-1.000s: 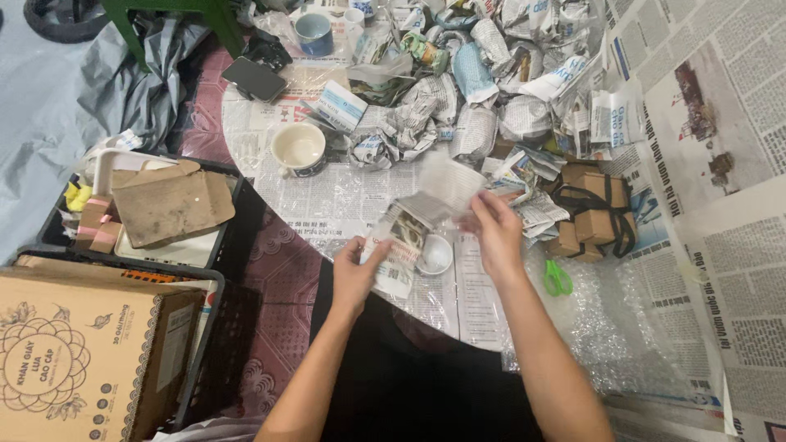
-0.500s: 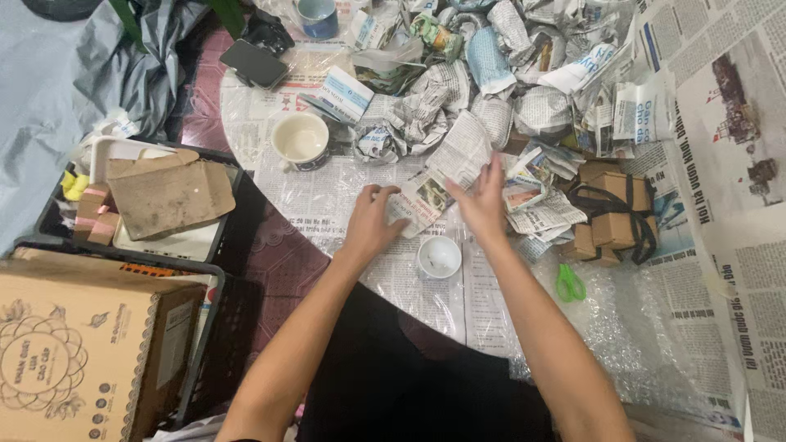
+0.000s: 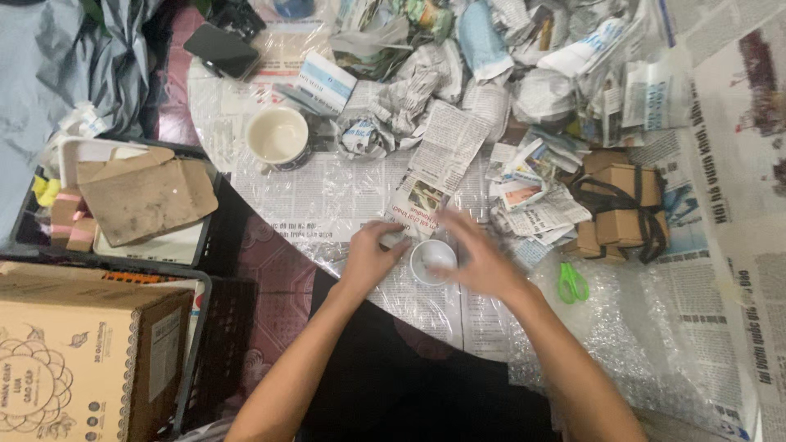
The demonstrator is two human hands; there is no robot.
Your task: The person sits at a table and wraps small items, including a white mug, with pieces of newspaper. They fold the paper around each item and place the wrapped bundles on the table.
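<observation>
A small white cup (image 3: 429, 261) stands on the plastic-covered round table (image 3: 327, 196) near its front edge. My left hand (image 3: 370, 254) is just left of the cup, its fingertips pinching the near corner of a newspaper sheet (image 3: 443, 161) that lies flat beyond the cup. Blurred with motion, my right hand (image 3: 484, 263) is against the cup's right side with its fingers spread and nothing in them. Both forearms reach in from the bottom of the head view.
A larger white cup (image 3: 277, 135), a black phone (image 3: 222, 49) and several crumpled newspaper bundles (image 3: 426, 61) fill the far table. Small cardboard boxes with black straps (image 3: 620, 209) and green scissors (image 3: 571, 282) lie right. A black crate (image 3: 115, 260) with cardboard and a printed carton (image 3: 70, 360) stand left.
The newspaper sheet, held up in both hands before, now lies flat on the table. Both hands have dropped toward me and closed in on the small white cup.
</observation>
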